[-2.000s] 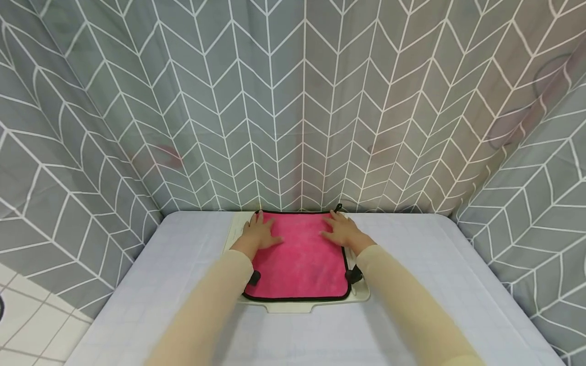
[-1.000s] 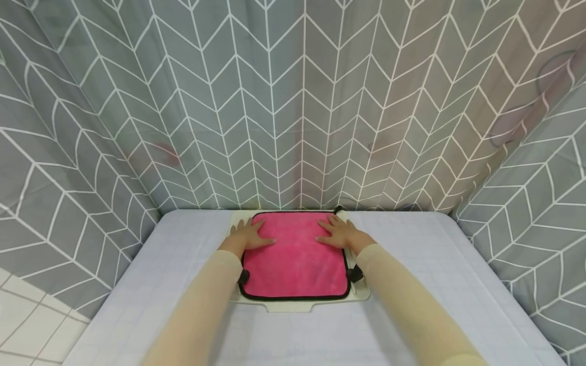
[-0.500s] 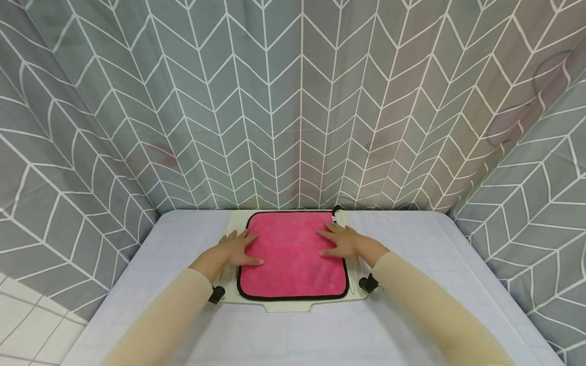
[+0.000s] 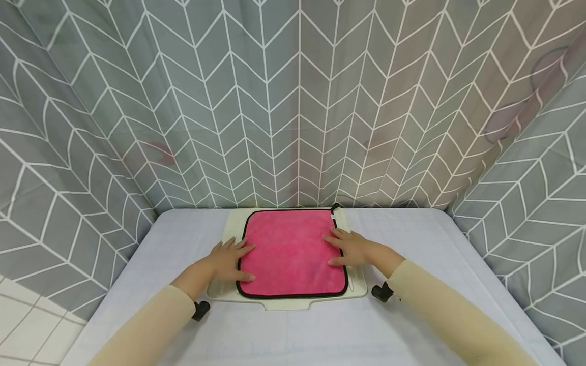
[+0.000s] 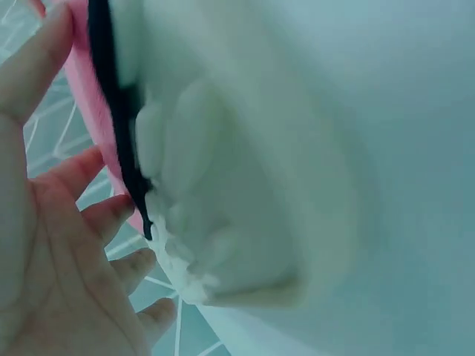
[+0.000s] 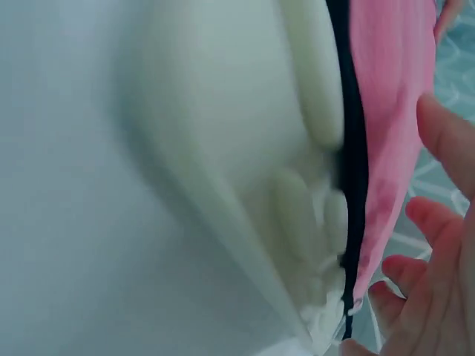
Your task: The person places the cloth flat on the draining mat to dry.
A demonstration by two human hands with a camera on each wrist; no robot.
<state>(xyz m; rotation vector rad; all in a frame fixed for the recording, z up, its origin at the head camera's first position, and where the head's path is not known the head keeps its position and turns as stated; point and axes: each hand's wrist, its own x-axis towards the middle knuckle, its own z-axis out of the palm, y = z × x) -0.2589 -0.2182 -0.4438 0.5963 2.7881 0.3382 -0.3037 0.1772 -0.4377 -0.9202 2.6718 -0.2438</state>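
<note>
A pink cloth [image 4: 290,254] with a black edge lies flat on a cream board [image 4: 286,305]. My left hand [image 4: 224,262] is spread over the cloth's left edge, thumb and fingertips on the pink. On the opposite side my right hand [image 4: 352,248] lies with fingers extended across the right edge. In the left wrist view, the fingers of the left hand [image 5: 67,245] reach along the black edging. The right wrist view has the right hand [image 6: 438,252] with its fingers parted beside the pink cloth [image 6: 390,96]. A black loop [image 4: 335,206] sticks out at the far right corner.
The board rests on a table with a white cover [image 4: 284,340]. A grey chevron-patterned curtain [image 4: 293,101] hangs behind and along both sides. White floor tiles [image 4: 32,320] show at the lower left. A black wrist device [image 4: 382,292] sits under the right sleeve.
Both hands have slid outward and toward the near side, from the far part of the cloth to its side edges. The cloth's left side has spread leftward, now lying flatter and squarer.
</note>
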